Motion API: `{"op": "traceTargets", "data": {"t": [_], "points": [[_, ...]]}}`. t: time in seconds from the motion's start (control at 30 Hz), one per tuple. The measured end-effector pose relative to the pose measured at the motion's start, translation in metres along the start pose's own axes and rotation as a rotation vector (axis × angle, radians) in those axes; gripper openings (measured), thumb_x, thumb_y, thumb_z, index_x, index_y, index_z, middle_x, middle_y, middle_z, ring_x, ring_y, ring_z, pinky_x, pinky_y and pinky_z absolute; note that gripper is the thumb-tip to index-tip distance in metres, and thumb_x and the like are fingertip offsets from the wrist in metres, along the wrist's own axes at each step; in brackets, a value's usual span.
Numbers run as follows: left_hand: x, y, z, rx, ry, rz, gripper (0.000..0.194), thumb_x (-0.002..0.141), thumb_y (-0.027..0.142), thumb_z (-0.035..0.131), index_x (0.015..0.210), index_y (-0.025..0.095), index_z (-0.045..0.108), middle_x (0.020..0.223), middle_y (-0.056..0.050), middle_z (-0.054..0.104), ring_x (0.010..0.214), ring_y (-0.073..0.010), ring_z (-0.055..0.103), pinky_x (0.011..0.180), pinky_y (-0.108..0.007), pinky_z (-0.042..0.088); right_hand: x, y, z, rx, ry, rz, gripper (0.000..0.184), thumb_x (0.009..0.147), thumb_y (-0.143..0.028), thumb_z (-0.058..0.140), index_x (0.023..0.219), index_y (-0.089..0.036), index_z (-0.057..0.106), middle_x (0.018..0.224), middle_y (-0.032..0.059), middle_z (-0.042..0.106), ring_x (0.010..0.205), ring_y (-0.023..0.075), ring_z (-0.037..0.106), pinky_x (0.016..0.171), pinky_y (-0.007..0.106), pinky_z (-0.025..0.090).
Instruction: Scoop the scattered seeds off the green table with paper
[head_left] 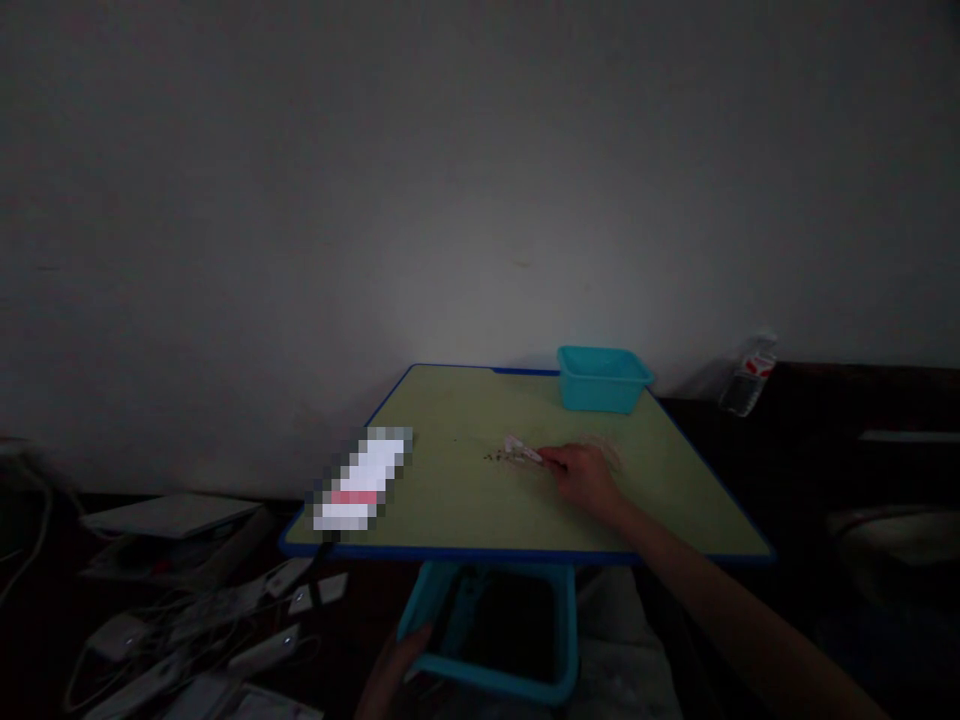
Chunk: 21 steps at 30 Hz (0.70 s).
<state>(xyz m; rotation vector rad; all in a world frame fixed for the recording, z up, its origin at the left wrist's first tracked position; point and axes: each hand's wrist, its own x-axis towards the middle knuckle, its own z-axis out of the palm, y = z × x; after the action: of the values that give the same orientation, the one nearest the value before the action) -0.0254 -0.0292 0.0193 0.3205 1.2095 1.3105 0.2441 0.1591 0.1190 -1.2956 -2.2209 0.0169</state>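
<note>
My right hand (586, 478) is closed over the table (465, 510), pinching a small white piece of what looks like tissue (523, 449) against the yellow-green top. Small dark crumbs (495, 456) lie just left of the tissue, and a faint pinkish smear (604, 448) shows beyond the hand. Below the near table edge, my left hand (399, 655) grips the left side of a blue plastic basin (568, 640). Its fingers are partly hidden by the rim, and the basin's dark inside is hard to make out.
Another blue basin (600, 390) stands at the table's back right corner. A lit phone (364, 480), blurred out, is at the left edge. Power strips and cables (225, 610) clutter the lower left. A plastic bottle (750, 377) leans near the wall at right.
</note>
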Motion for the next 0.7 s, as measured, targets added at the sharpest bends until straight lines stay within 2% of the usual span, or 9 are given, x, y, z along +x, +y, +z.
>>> {"op": "traceTargets", "data": {"t": [0.17,0.37,0.53,0.63,0.7], "points": [[0.007,-0.002,-0.001,-0.069,0.024,-0.074,0.055,0.054,0.033,0.076,0.107,0.025,0.065,0.128,-0.012,0.062,0.132,-0.0432,0.036,0.098,-0.059,0.04,0.003,-0.005,0.001,-0.008,-0.014,0.006,0.031,0.086,-0.017,0.05,0.109,-0.026,0.07,0.09,0.0046,0.073,0.076,0.0174,0.064,0.07,0.026,0.042],[0.015,0.001,0.006,-0.05,0.156,-0.189,0.07,0.062,0.036,0.072,0.126,0.017,0.052,0.137,-0.021,0.052,0.129,-0.044,0.039,0.093,-0.058,0.044,0.001,-0.012,-0.002,-0.022,-0.028,0.009,0.03,0.087,-0.019,0.05,0.11,-0.025,0.069,0.087,0.0048,0.072,0.074,0.0168,0.063,0.07,0.025,0.042],[0.02,0.008,0.012,0.006,0.157,-0.149,0.06,0.057,0.031,0.075,0.115,0.019,0.062,0.12,-0.016,0.066,0.13,-0.0409,0.039,0.099,-0.056,0.04,0.001,-0.013,-0.002,-0.018,-0.034,0.002,0.032,0.087,-0.018,0.05,0.112,-0.025,0.068,0.09,0.0044,0.072,0.076,0.0169,0.064,0.071,0.026,0.042],[0.018,0.009,0.012,0.025,0.147,-0.122,0.051,0.055,0.026,0.076,0.104,0.019,0.066,0.116,-0.016,0.068,0.133,-0.039,0.036,0.102,-0.053,0.037,0.003,-0.013,0.0,-0.023,-0.033,0.007,0.033,0.087,-0.016,0.049,0.113,-0.025,0.068,0.094,0.0054,0.072,0.078,0.0173,0.064,0.074,0.026,0.043],[0.015,0.006,0.007,-0.009,0.092,-0.121,0.046,0.055,0.028,0.076,0.1,0.021,0.066,0.116,-0.014,0.069,0.133,-0.0398,0.036,0.101,-0.055,0.038,0.003,-0.012,0.001,-0.025,-0.03,0.012,0.033,0.087,-0.016,0.049,0.112,-0.025,0.068,0.094,0.0058,0.072,0.079,0.0178,0.064,0.074,0.026,0.043]]}}
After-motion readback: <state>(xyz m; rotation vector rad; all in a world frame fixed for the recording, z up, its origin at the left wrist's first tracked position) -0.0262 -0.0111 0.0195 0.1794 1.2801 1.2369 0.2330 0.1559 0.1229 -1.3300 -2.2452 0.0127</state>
